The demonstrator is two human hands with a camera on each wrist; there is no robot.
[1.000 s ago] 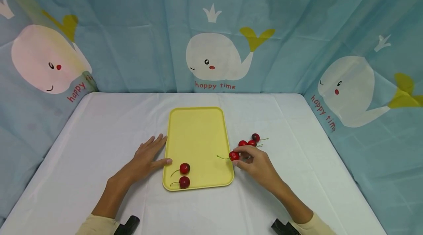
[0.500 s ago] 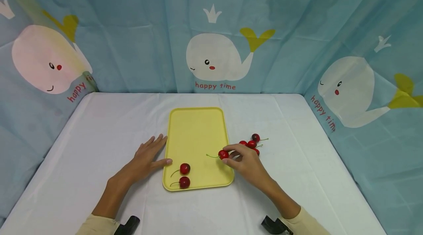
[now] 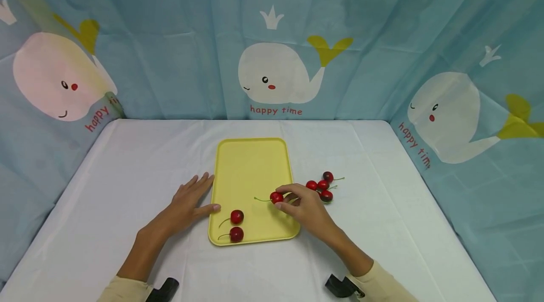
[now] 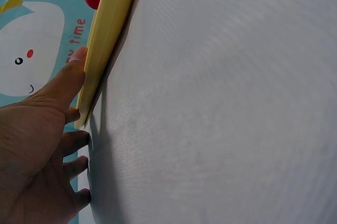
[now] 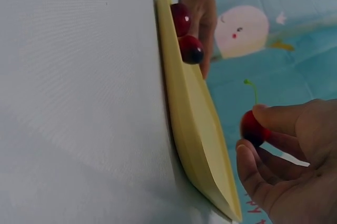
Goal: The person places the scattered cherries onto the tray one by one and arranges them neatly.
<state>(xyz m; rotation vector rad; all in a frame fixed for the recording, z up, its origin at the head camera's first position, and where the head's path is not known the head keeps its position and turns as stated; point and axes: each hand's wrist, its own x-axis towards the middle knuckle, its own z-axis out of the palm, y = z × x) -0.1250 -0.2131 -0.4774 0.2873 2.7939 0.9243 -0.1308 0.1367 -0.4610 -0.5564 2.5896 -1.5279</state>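
Note:
Between thumb and fingertips my right hand point(image 3: 307, 207) pinches a red cherry point(image 3: 276, 197) by its fruit, the green stem pointing left. The right wrist view has this cherry point(image 5: 253, 128) held above the yellow tray point(image 5: 181, 108), apart from it. Two dark red cherries point(image 3: 236, 217) lie near the tray's front left corner, stems to the left. My left hand point(image 3: 182, 208) rests at the tray's left edge with fingers spread and straight, its thumb point(image 4: 78, 55) on the rim.
Several more cherries point(image 3: 323, 185) lie in a cluster on the white tablecloth point(image 3: 361, 226), right of the tray. A blue curtain point(image 3: 182, 56) with printed whales stands behind the table and along both sides.
My right hand has carried the pinched cherry leftward from the tray's right edge to above its inside. More of the cluster at right has come into sight. The left hand has stayed put.

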